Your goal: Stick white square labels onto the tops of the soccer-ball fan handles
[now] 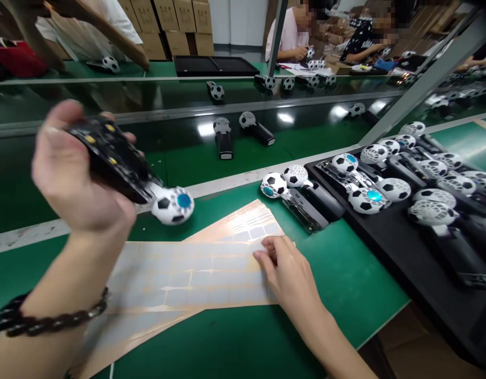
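Observation:
Raised at the left, my left hand has its fingers wrapped round the black body of a device. The device's football-patterned head, with a blue disc on it, points right and down. Sheets of grey rectangular stickers on tan backing lie crossed on the green table. My right hand touches the top sheet's right end, thumb and fingers bent close together; whether a sticker is between them is too small to tell. Beyond that hand, two similar devices lie side by side on the table.
A black tray at the right bears several football-headed devices. More devices lie on the green conveyor ahead. A slanted metal post rises at the right. People sit or stand across the line, near a black tray and cardboard boxes.

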Demonstrator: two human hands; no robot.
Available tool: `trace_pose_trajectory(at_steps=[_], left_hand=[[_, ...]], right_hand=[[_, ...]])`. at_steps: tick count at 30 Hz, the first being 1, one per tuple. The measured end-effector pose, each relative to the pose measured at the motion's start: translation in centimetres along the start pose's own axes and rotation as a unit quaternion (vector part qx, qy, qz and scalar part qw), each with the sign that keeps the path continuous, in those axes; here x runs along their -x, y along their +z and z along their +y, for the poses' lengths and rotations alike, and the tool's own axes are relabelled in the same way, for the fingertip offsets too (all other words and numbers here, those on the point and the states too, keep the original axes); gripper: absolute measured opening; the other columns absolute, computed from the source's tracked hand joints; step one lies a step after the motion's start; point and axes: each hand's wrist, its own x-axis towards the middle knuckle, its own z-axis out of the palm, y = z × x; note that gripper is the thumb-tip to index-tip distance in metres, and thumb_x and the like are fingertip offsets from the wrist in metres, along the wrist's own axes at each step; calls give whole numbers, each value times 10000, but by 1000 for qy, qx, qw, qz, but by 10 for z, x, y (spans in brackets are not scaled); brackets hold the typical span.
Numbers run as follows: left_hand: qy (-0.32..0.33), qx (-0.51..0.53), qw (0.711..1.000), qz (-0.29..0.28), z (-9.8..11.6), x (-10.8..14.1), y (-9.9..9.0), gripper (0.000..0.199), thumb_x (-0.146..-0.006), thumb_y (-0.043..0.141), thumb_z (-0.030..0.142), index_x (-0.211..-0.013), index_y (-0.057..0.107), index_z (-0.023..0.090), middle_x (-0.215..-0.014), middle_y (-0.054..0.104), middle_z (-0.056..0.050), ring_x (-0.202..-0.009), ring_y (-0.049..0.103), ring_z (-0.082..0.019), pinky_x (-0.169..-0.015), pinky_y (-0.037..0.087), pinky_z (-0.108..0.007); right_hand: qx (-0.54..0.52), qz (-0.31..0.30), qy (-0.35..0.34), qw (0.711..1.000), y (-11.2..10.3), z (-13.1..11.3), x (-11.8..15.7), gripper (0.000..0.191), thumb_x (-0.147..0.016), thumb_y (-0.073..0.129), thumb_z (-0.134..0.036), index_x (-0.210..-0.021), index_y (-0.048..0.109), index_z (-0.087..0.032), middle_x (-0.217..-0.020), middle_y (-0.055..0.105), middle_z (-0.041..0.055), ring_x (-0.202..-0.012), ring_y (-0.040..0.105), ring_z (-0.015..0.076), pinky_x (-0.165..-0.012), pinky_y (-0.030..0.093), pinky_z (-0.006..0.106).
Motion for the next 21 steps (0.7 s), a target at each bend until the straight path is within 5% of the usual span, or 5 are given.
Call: trace_pose_trajectory(at_steps=[6,8,11,15,21], left_hand=[[-46,30,994,-98,46,76,38,606,-994,442,678,-1070,747,160,-850,777,-51,-587,694,-147,-479,588,-260],[-19,30,984,-174,50,80,33,605,-891,588,729,-1139,729,195,-889,777,-46,-623,710,-159,-516,615,-268],[-12,7,962,-273,55,75,26,532,-734,888,469,-1171,685,245,-949,785,-27,-720,753,-172,-622,645,-251],[-117,-5,945,-305,62,70,26,286,-861,767,377,-1071,683,201,-977,788,-78,-772,770,-192,-628,643,-251],[87,-105,943,-304,74,61,17,310,-797,816,315,-1004,634,172,-789,736,-38,-614,700,-145,-547,587,-216]], right_hand=[[-39,-28,37,998,-3,-3,-2,98,-926,536,-290,-881,595,-225,-933,682,101,-862,642,287,-676,432,363],[-71,-42,51,995,-5,-4,-4,115,-915,541,-295,-824,567,-229,-886,675,86,-844,628,275,-691,434,367],[-152,-81,63,983,-16,-4,-7,193,-909,554,-368,-775,543,-230,-795,674,54,-765,636,229,-689,480,354],[-275,-148,57,948,-44,-11,-19,384,-874,596,-579,-740,530,-224,-777,709,57,-719,688,195,-671,581,339],[-456,-184,-17,871,-83,-87,-54,279,-832,798,-409,-774,606,-214,-606,660,-33,-504,619,107,-452,525,191]])
